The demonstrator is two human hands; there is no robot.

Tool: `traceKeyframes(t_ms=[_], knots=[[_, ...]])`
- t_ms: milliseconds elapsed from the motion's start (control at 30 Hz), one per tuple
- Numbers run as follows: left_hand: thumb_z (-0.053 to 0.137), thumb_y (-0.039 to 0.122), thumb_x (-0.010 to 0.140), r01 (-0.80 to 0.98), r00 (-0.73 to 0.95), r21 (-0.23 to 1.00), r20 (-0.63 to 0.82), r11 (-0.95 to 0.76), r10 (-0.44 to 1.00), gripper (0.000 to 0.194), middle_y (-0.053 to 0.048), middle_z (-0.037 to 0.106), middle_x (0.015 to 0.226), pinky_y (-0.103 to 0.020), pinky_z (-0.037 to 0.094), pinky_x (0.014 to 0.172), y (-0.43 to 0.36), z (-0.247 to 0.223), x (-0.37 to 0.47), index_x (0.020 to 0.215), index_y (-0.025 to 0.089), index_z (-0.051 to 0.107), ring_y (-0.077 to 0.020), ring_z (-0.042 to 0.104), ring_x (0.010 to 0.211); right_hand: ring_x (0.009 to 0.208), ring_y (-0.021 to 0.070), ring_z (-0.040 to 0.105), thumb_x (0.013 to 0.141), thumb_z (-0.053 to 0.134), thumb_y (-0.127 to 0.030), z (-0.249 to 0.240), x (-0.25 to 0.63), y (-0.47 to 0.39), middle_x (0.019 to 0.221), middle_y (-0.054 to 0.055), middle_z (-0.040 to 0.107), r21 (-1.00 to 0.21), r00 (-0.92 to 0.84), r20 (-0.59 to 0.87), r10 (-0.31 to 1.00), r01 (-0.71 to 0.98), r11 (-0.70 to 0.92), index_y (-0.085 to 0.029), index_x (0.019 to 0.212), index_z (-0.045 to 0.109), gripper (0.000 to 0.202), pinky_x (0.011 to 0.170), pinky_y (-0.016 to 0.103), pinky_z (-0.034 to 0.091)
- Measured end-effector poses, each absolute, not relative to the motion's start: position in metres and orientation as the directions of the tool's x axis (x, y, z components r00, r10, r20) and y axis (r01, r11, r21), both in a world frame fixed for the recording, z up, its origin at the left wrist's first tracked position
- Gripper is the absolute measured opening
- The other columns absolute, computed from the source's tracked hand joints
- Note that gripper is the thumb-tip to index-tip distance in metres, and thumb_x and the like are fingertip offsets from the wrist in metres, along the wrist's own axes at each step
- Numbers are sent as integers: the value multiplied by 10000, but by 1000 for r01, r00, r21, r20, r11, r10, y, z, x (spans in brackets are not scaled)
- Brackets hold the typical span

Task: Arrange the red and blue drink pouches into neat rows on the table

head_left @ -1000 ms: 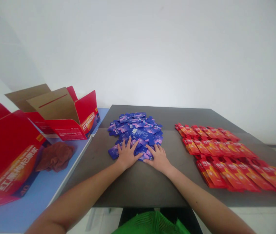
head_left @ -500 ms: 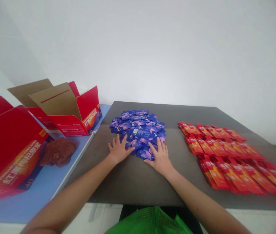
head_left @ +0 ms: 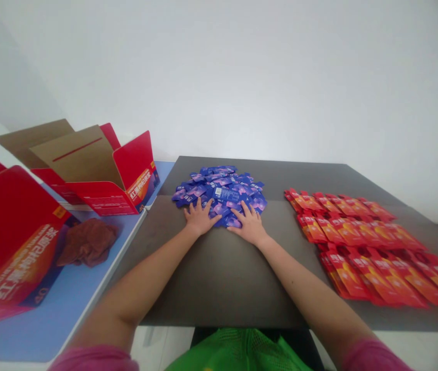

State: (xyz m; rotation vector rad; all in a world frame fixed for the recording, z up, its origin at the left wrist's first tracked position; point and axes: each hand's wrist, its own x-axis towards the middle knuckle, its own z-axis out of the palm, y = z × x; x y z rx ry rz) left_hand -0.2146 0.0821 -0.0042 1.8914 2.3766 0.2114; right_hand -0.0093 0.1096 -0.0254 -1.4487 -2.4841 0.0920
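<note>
Packets, blue and purple — one low, loose heap of blue packets [head_left: 229,194] on a dark table [head_left: 211,278], left of its middle, pieces overlapping at many angles; one near the centre shows a white label patch.

Left hand [head_left: 199,219]: palm down at the heap's near left edge, fingers spread apart, tips over the packets, nothing gripped. Right hand [head_left: 252,225]: palm down at the near right edge, fingers likewise apart, tips on the packets, nothing gripped.

Red packets [head_left: 358,232], with orange panels: three overlapping rows on the right of the same table, well apart from the heap.

Side table [head_left: 72,309], blue-topped, at left: two red cartons [head_left: 10,221], flaps raised on the farther one; brown cloth [head_left: 89,242], crumpled — just beside the nearer carton.

Clothing: green mesh garment [head_left: 238,353], pink sleeves [head_left: 97,359].
</note>
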Motion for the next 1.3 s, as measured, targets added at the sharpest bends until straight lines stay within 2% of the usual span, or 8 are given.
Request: traceKeyframes(t_ms=[200,367,533,700,867,967,1133,1300], knots=[[435,578,892,942,-284,213,100,258,954,692,-165,276,1559,-597,263,1086,77,0,-217,1490,246,331,-389,310,1389,1414,395,230,814,574,-639,-31,-8,116,1603,61,187,-184,-437,229,870,858,480,-376,1445,409,703,1072,612,282],[556,372,867,957,-236,172,-19,235,972,547,-172,568,1307,-384,421,1004,56,16,-235,1361,151,481,-292,550,1201,1389,427,263,823,551,-647,-32,-9,107,1593,71,210,-180,-362,258,896,893,413,-366,1430,441,677,1074,641,238],[537,415,870,960,-250,126,-28,251,968,510,-182,648,1086,-353,485,872,3,33,-231,1268,95,530,-291,648,1002,1394,445,243,826,595,-587,-25,-6,89,1599,110,173,-172,-327,319,889,903,394,-316,1427,455,674,1072,653,213],[413,465,934,962,-269,32,-32,270,963,459,-134,637,987,-347,516,712,-77,36,-193,1231,146,557,-267,673,822,1397,354,289,863,587,-488,-18,5,57,1573,132,256,-167,-500,356,789,797,580,-219,1411,467,622,1119,561,235],[496,581,885,946,-325,-35,-71,323,943,537,-151,623,1003,-384,523,711,-114,38,-175,1185,146,593,-309,650,889,1399,299,327,883,535,-503,-27,7,44,1525,147,359,-234,-603,223,766,730,642,-152,1456,395,686,1129,484,281],[427,532,937,972,-234,13,9,233,972,502,-165,622,1150,-417,494,877,-118,37,-182,1234,156,578,-300,605,1053,1400,305,329,892,507,-521,-33,8,46,1514,156,377,-252,-614,182,768,726,640,-140,1413,461,647,1125,486,290],[392,597,928,995,21,94,60,-27,998,675,-138,332,1545,-513,243,1146,-115,7,-191,1455,175,383,-300,302,1416,1364,305,381,890,522,-507,-29,10,47,1476,159,433,-253,-618,171,767,725,640,-118,1355,523,606,1111,475,314],[382,657,901,984,114,134,18,-115,993,767,-151,261,1574,-479,240,1156,-111,-16,-196,1477,151,353,-297,214,1455,1320,285,437,869,580,-458,-21,14,34,1422,152,500,-277,-666,182,723,671,688,-128,1331,545,569,1086,451,353]])
